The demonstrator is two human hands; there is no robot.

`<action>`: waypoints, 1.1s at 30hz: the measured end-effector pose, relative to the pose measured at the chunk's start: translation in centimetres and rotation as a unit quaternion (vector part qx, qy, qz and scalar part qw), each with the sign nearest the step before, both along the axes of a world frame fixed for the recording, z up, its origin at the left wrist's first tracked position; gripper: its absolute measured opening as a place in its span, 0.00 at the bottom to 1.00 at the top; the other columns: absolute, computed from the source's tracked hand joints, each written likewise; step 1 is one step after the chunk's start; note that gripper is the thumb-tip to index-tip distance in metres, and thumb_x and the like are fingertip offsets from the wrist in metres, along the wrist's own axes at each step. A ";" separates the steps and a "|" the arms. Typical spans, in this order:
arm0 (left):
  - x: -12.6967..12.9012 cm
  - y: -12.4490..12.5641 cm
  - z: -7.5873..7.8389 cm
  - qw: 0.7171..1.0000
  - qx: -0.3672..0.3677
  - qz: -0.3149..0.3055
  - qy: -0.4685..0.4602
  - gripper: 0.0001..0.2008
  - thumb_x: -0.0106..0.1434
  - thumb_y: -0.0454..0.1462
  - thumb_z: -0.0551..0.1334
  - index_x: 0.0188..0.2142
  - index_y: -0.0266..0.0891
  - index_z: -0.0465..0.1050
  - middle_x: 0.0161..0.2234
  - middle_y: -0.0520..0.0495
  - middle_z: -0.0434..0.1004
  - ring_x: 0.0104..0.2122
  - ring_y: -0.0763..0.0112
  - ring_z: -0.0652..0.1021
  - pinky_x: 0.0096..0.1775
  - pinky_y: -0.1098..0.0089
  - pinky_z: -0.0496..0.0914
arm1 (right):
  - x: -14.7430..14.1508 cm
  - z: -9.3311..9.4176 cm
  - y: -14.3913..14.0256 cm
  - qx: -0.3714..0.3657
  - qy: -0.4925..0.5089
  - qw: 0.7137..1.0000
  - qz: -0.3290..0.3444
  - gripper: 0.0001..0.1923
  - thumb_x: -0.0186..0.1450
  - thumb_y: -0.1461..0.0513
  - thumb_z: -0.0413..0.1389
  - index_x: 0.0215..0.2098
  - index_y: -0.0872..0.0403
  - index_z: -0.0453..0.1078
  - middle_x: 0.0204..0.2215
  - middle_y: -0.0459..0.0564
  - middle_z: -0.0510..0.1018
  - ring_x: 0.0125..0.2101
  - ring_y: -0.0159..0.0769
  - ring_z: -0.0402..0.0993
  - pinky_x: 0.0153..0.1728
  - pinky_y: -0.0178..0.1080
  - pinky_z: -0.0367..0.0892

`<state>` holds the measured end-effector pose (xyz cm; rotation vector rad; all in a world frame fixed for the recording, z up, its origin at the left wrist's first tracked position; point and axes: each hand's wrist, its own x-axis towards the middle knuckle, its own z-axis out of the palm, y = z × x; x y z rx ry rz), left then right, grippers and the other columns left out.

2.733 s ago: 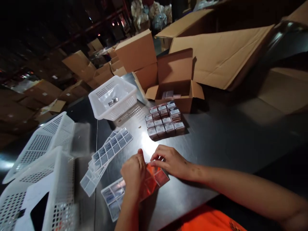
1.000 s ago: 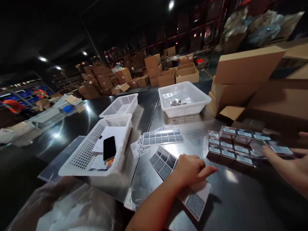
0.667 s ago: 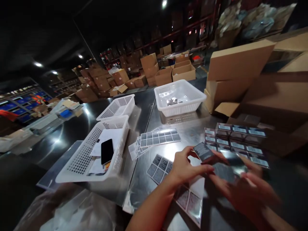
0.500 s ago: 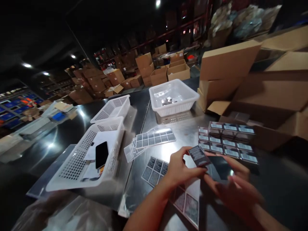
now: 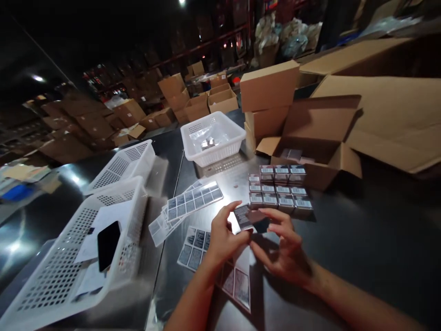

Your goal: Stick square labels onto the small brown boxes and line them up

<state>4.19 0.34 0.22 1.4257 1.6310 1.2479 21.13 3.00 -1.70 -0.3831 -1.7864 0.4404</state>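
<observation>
My left hand [image 5: 223, 236] and my right hand [image 5: 284, 248] meet over the dark metal table [image 5: 361, 239], both gripping one small dark box [image 5: 245, 217] by its edges. Right behind it several labelled small boxes [image 5: 279, 189] stand in tight rows. Under my hands lies a partly used sticker sheet [image 5: 213, 259]. A fan of more sticker sheets [image 5: 188, 204] rests to the left.
An open cardboard carton [image 5: 310, 147] holding more small boxes stands behind the rows, with closed cartons [image 5: 269, 99] beside it. A white basket [image 5: 213, 138] sits far centre. Two white baskets lie left, the nearer basket [image 5: 69, 257] containing a phone [image 5: 108, 239] and papers.
My right hand took a small box from the rows and brought it in front of me, where my left hand came off the sticker sheet and joined it. The view swung right.
</observation>
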 end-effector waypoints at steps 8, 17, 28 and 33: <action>-0.7 0.0 0.6 0.995 0.053 -0.002 0.089 0.28 0.49 0.30 0.67 0.52 0.46 0.77 0.48 0.49 0.79 0.40 0.67 0.77 0.31 0.75 0.68 | 1.5 1.7 0.3 -0.038 0.000 0.999 -0.027 0.25 0.65 0.72 0.59 0.55 0.44 0.64 0.56 0.53 0.67 0.53 0.45 0.72 0.51 0.51 0.76; -0.5 0.2 -0.2 0.985 0.074 -0.039 0.151 0.29 0.47 0.29 0.70 0.51 0.42 0.75 0.49 0.47 0.79 0.49 0.61 0.79 0.50 0.63 0.74 | 2.8 3.1 1.8 -0.269 0.043 0.962 -0.023 0.04 0.66 0.63 0.61 0.39 0.47 0.75 0.36 0.46 0.81 0.39 0.38 0.80 0.42 0.40 0.77; -0.5 -0.4 0.1 0.969 0.137 -0.072 0.195 0.23 0.53 0.34 0.71 0.50 0.41 0.76 0.45 0.46 0.82 0.43 0.64 0.81 0.44 0.65 0.77 | 3.6 4.2 2.8 -0.559 0.050 0.820 0.109 0.32 0.54 0.56 0.73 0.52 0.50 0.65 0.26 0.41 0.79 0.39 0.41 0.81 0.41 0.42 0.76; -0.1 -0.7 0.2 0.961 0.137 -0.100 0.218 0.26 0.51 0.30 0.68 0.51 0.42 0.76 0.47 0.47 0.82 0.45 0.66 0.81 0.47 0.68 0.77 | 3.2 4.3 2.0 -0.585 0.025 0.803 0.115 0.34 0.53 0.58 0.72 0.51 0.49 0.60 0.24 0.40 0.77 0.47 0.45 0.79 0.46 0.46 0.76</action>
